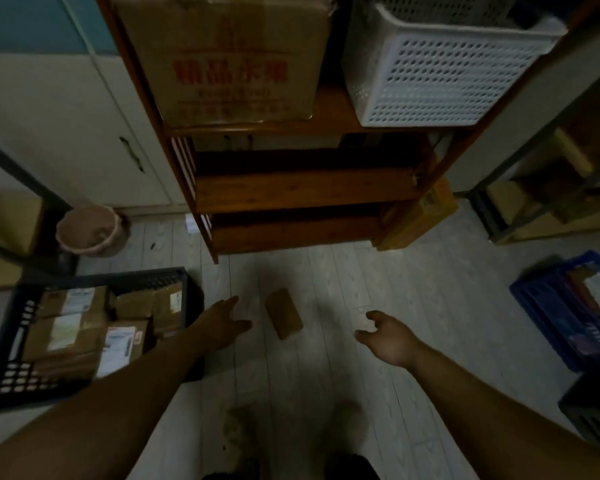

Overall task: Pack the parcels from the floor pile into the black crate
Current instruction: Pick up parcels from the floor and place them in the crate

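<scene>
One small brown parcel [284,317] lies alone on the pale floor in the middle of the view. My left hand [222,323] reaches out just left of it, fingers spread, holding nothing and not touching it. My right hand [388,336] hovers to the parcel's right, fingers loosely curled and apart, also holding nothing. The black crate [13,336] stands on the floor at the left and holds several cardboard parcels with white labels.
A wooden shelf unit [291,188] stands ahead, carrying a large cardboard box [229,57] and a white perforated basket [440,71]. A pink bucket [87,233] sits far left. A blue crate [568,313] and another dark crate [593,417] stand at the right.
</scene>
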A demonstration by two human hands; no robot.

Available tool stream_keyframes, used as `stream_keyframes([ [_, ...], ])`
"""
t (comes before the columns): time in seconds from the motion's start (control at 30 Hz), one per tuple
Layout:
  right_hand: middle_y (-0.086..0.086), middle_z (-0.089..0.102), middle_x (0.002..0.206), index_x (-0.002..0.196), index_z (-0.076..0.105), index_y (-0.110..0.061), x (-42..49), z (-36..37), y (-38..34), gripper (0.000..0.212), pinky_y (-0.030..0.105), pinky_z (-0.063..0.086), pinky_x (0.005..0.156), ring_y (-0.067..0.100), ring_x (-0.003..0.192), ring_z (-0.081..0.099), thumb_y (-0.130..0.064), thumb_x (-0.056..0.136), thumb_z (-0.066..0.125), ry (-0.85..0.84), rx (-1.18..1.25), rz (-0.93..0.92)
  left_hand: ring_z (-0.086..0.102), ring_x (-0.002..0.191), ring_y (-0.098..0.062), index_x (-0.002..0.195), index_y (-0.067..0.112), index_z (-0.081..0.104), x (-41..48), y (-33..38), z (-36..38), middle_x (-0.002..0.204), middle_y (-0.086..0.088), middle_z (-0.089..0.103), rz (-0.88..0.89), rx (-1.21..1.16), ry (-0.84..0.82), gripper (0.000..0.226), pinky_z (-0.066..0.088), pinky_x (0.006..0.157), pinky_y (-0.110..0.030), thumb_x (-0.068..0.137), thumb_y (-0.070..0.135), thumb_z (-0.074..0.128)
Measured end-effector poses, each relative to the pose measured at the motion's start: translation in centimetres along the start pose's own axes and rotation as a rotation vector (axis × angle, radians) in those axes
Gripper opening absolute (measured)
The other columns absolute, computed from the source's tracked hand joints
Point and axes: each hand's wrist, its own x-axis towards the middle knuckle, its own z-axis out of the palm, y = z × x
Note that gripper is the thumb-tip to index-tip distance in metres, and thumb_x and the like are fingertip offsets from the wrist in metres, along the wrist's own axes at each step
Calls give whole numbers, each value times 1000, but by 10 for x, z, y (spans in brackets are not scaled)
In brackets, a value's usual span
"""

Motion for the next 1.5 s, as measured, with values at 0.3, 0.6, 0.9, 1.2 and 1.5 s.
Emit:
stream_keyframes([
  [0.3,11,38,147,146,28,-13,222,73,21,66,27,41,92,26,127,45,-39,92,56,-243,-86,-72,40,132,-27,148,20,21,152,-36,100,151,-7,32,-263,-355,143,71,41,94,-24,90,30,60],
  [0.6,13,38,147,147,25,-13,428,210,65,73,28,39,95,30,129,43,-41,89,57,-316,-131,-89,55,109,-19,148,21,22,345,-107,236,149,-12,34,-401,-423,155,71,46,85,-22,89,28,61],
  [0.9,12,48,139,141,38,-18,498,297,86,52,40,40,104,29,121,50,-31,94,54,-385,57,-100,59,68,-10,107,24,56,436,-116,291,93,-2,62,-353,-827,134,14,49,45,-16,97,22,46],
  [1.2,5,55,131,141,38,-28,356,229,26,49,37,47,95,24,112,55,-21,94,48,-315,150,-157,66,75,-7,117,32,53,295,-82,213,101,7,62,-181,-877,199,28,50,49,-13,95,14,49],
  [1.5,1,57,123,132,46,-24,112,113,-85,35,27,46,78,14,95,55,-28,97,46,-232,243,-236,64,87,-23,106,34,50,72,-23,53,110,1,59,-54,-853,158,24,56,57,-34,89,22,61],
])
